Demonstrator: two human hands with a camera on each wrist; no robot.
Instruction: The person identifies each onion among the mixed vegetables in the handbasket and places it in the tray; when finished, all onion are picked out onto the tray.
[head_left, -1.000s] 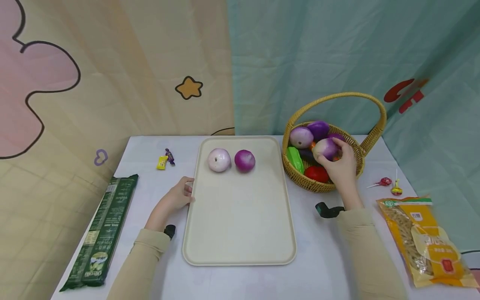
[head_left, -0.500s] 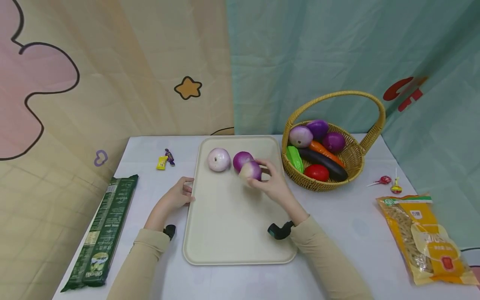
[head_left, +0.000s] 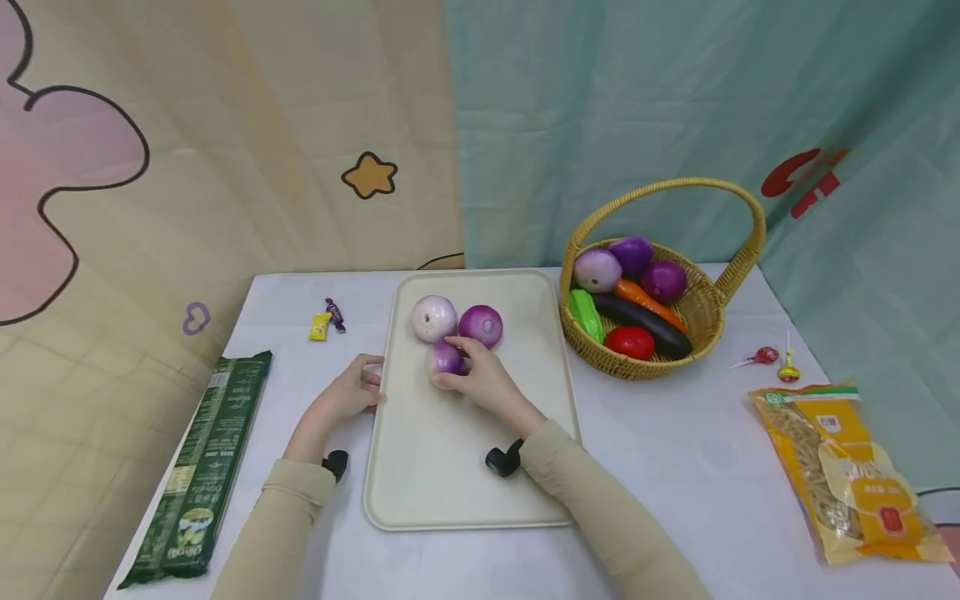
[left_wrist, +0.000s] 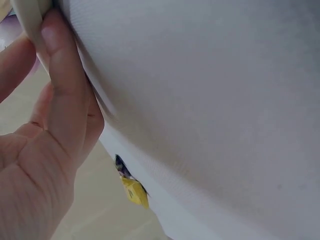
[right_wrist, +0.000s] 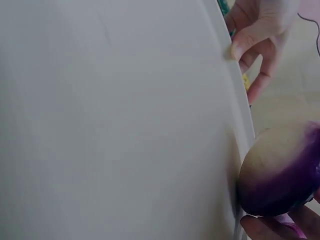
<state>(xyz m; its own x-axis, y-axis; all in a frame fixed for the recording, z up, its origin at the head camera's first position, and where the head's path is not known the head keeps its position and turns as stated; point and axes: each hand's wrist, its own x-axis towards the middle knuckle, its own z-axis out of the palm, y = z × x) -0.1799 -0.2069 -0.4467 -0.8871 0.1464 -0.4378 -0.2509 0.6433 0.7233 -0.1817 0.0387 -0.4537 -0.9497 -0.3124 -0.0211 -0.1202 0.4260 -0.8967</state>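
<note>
In the head view my right hand (head_left: 486, 382) grips a round purple-and-white vegetable (head_left: 445, 358) low over the upper left of the cream tray (head_left: 442, 467). The right wrist view shows the vegetable's pale side (right_wrist: 272, 150) close to the tray surface, with fingertips under its purple side. Just behind it on the tray are a pale round vegetable (head_left: 433, 318) and a purple onion (head_left: 481, 326). My left hand (head_left: 348, 392) pinches the tray's left rim, thumb (right_wrist: 240, 45) on top; its fingers show beside the rim in the left wrist view.
A wicker basket (head_left: 712, 321) of vegetables, including an eggplant (head_left: 641, 323), carrot and tomato (head_left: 630, 342), stands right of the tray. Two lollipops (head_left: 765, 355) and a yellow pasta bag (head_left: 847, 471) lie farther right. Wrapped candies (head_left: 319, 326) and a long green packet (head_left: 202, 467) lie left.
My right hand has carried the purple-and-white vegetable from the basket leftward over the tray and down in front of the other two. My left hand has stayed on the rim.
</note>
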